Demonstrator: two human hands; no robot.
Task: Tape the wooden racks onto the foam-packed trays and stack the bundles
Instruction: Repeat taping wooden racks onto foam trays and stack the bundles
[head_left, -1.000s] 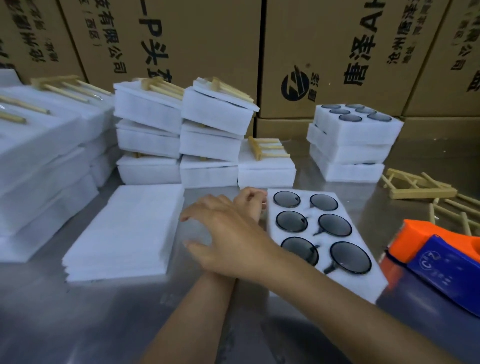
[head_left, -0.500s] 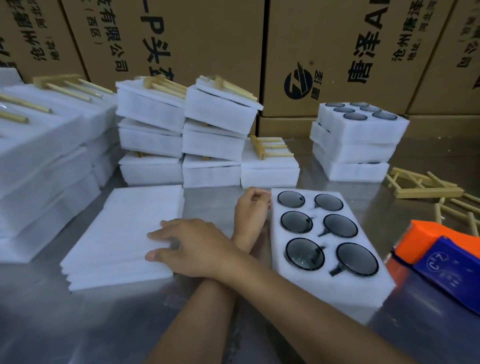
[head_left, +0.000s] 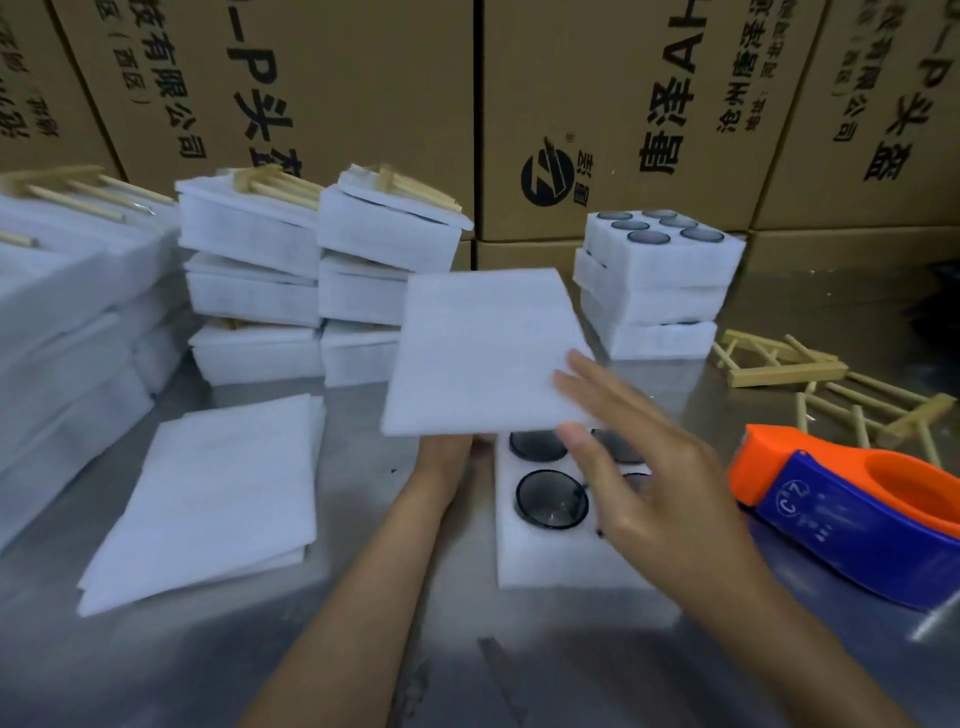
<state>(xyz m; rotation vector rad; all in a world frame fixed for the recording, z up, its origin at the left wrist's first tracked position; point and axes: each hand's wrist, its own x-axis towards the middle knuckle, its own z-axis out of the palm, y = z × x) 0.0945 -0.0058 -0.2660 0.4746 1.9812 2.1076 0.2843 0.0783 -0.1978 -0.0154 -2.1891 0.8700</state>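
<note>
Stacks of taped bundles (head_left: 249, 291) topped with wooden racks line the far left of the steel table (head_left: 363, 649), a pile of foam sheets (head_left: 208, 493) just before them. At centre the left hand (head_left: 447, 452), mostly hidden beneath, holds up one foam sheet (head_left: 483, 353), tilted, over the far end of the foam-packed tray (head_left: 550, 556); its grip cannot be made out. The right hand (head_left: 639, 467), nearer the tray, spreads open fingers against the sheet's right edge. The tray's long axis runs away from the person. Loose wooden racks (head_left: 779, 364) and the tape dispenser (head_left: 852, 509) wait at right, nothing barring the way
</note>
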